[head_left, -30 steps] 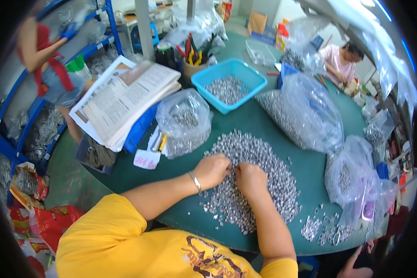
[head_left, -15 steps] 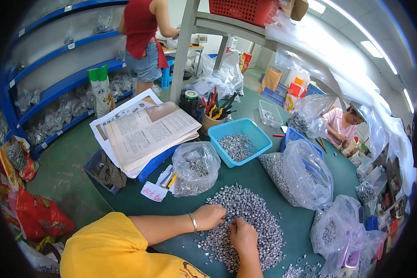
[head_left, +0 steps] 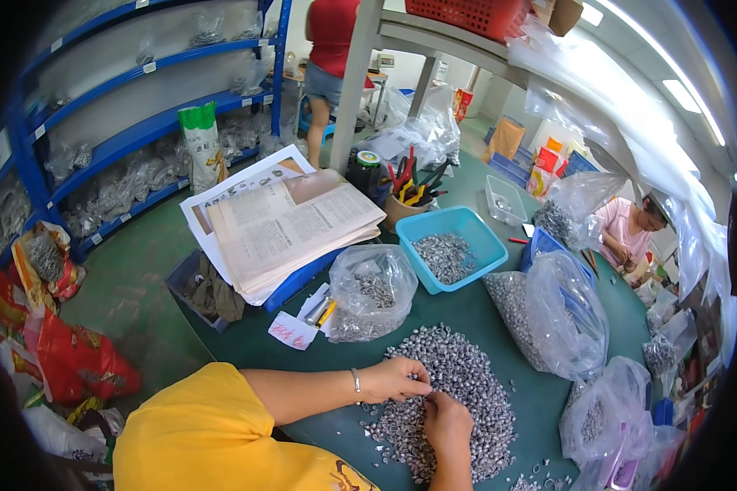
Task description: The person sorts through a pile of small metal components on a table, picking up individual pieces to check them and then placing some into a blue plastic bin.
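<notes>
A large heap of small grey metal pieces, some of them ring-shaped, (head_left: pixel 479 393) lies on the green table in front of me. Over its near left part, my left hand (head_left: pixel 395 380) has its thumb and fingers pinched together. My right hand (head_left: pixel 449 423) is also closed in a pinch, and its fingertips meet those of the left. Whatever sits between the fingertips is too small and too hidden to name. A few loose pieces lie around the heap's edge.
Beyond the heap stand a clear bag of metal pieces (head_left: pixel 370 293) and a turquoise tub (head_left: pixel 487 266). Filled plastic bags (head_left: pixel 540 315) line the right. Stacked newspapers (head_left: pixel 295 229) and a pot of pliers (head_left: pixel 401 211) are farther back. A co-worker in pink (head_left: pixel 626 229) sits far right.
My two hands have come together, fingertips meeting over the heap. The whole view has shifted, so the table sits farther right. The standing person in red is now partly behind the grey post.
</notes>
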